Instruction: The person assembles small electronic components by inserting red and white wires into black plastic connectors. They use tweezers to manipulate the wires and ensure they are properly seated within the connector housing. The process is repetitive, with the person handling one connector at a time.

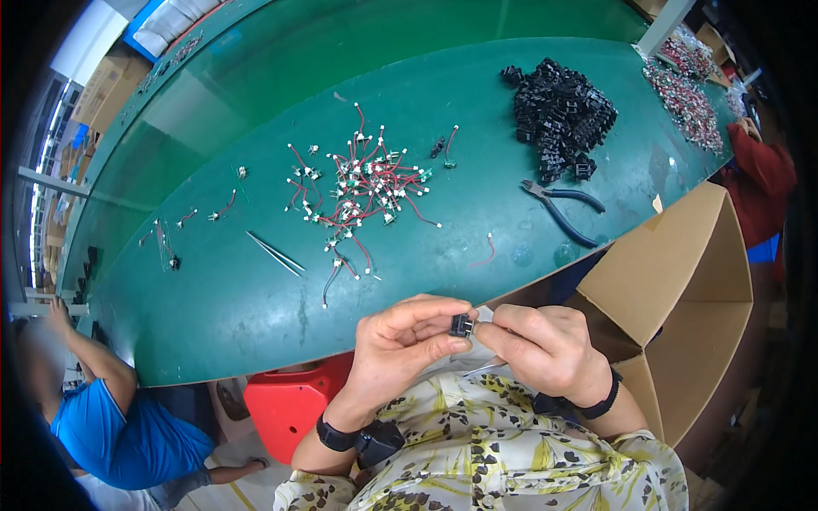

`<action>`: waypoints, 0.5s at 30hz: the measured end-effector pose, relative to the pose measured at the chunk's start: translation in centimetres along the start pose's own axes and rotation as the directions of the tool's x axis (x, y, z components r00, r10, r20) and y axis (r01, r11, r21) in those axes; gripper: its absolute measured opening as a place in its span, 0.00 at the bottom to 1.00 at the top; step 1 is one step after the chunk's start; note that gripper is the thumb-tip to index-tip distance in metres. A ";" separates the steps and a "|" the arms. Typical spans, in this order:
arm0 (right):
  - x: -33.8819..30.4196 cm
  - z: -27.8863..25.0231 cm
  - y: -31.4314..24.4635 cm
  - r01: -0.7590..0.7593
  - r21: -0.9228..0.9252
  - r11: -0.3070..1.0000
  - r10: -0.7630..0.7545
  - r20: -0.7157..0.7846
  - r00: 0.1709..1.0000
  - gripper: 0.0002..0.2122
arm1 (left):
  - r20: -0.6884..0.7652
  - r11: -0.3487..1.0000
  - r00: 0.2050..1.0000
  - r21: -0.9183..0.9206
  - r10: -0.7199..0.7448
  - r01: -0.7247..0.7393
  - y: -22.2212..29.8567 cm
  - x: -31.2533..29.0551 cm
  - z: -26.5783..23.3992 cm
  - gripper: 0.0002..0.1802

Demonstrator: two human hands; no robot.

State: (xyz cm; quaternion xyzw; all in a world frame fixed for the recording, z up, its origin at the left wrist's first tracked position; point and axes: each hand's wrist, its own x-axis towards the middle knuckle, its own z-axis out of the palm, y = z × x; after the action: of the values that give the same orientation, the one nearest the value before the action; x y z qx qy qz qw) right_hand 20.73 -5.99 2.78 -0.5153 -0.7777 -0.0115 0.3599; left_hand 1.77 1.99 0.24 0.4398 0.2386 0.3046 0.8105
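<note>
Between thumb and fingers, my left hand (400,342) pinches a small black plastic housing (461,324) with brassy metal pins on its right side. My right hand (550,347) is closed just beside it, fingertips almost touching the housing. A thin silver tool (486,368) pokes out beneath the right hand, mostly hidden by it. Both hands are over my lap at the table's near edge. Beyond them lies a loose pile of small white-and-green parts with red wires (375,180). Silver tweezers (274,254) rest left of that pile.
A heap of black housings (562,115) and blue-handled cutters (564,209) lie on the green table (256,332). An open cardboard box (656,264) stands close at right, a red stool (294,409) at left. Co-workers sit at left, in a blue shirt (123,434), and far right, in a red sleeve (758,166).
</note>
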 end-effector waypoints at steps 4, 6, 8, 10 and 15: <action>0.1 0.2 0.1 -0.003 0.005 1.000 0.003 -0.035 0.999 0.12 | 0.003 0.996 0.997 -0.047 -0.072 0.072 -0.2 0.0 -0.4 0.21; 0.5 -0.1 0.1 -0.006 0.038 0.999 0.006 0.004 1.000 0.12 | 0.007 0.982 0.987 -0.098 -0.159 0.159 -0.1 -0.2 -0.7 0.21; 0.5 -0.2 0.0 -0.021 0.054 0.998 0.019 0.049 0.999 0.12 | 0.008 0.971 0.978 -0.116 -0.209 0.208 -0.2 -0.3 -0.9 0.21; 0.4 -0.1 0.0 -0.042 0.054 0.998 0.037 0.098 0.994 0.12 | 0.001 0.972 0.976 -0.097 -0.217 0.216 -0.2 -0.3 -1.0 0.21; 0.2 0.4 0.2 -0.114 0.115 0.987 0.106 0.069 0.992 0.13 | -0.038 0.986 0.985 -0.002 -0.167 0.167 0.3 -0.2 -0.4 0.22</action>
State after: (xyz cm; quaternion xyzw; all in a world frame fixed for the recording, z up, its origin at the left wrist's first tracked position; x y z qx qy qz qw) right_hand 20.64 -5.60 2.50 -0.5352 -0.7583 0.0709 0.3654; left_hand 1.30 2.23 0.30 0.4128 0.2899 0.2439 0.8283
